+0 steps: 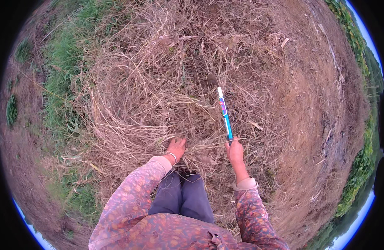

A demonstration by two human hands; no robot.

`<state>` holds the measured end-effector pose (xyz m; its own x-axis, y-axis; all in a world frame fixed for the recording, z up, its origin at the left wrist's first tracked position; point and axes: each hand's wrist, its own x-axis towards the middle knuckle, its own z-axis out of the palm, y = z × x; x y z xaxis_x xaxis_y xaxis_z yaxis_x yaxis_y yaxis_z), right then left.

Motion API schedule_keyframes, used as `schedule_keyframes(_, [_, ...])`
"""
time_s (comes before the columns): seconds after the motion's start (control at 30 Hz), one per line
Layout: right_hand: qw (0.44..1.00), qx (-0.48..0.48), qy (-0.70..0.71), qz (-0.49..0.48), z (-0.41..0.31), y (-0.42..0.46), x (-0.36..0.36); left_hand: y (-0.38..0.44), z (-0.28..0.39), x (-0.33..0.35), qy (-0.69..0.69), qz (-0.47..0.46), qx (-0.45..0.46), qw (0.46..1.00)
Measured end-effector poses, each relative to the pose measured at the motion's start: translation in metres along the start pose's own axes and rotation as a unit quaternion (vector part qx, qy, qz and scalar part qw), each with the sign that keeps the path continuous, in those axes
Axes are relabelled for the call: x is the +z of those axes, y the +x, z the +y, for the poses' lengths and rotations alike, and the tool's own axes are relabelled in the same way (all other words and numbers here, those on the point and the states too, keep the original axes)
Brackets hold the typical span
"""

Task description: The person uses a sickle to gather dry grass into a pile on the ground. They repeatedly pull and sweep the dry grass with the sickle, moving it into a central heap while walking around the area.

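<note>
My left hand (177, 147), with a pale bangle at the wrist, is closed on a bundle of dry grass stalks (126, 134) just in front of my knees. To its right, my right hand (234, 150) grips the dark lower end of a sickle (227, 122) with a blue and white handle. The handle points away from me, and its dark curved blade (212, 80) lies low among the straw, partly hidden. Cut or flattened dry grass spreads around both hands; some stalks reach from the left hand towards the right one.
Green grass (63, 72) grows in a strip on the left. Bare brown soil (307, 106) with dry litter lies to the right, with leafy green plants (361, 168) beyond it. A pale dry husk (256, 125) rests right of the handle. My legs (181, 193) are close below the left hand.
</note>
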<state>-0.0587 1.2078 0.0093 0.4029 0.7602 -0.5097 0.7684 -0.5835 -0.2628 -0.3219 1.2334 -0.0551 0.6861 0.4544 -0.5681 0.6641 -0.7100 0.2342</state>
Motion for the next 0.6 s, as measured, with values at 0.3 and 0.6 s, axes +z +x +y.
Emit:
schedule_keyframes(0.3, [0.983, 0.128, 0.108, -0.071, 0.004, -0.187, -0.027, 0.11, -0.038, -0.075, -0.158, 0.091, 0.059, 0.982])
schedule_keyframes(0.6, [0.991, 0.068, 0.117, -0.004, -0.001, -0.165, -0.084, 0.106, -0.051, 0.003, -0.138, -0.169, 0.0, 0.976])
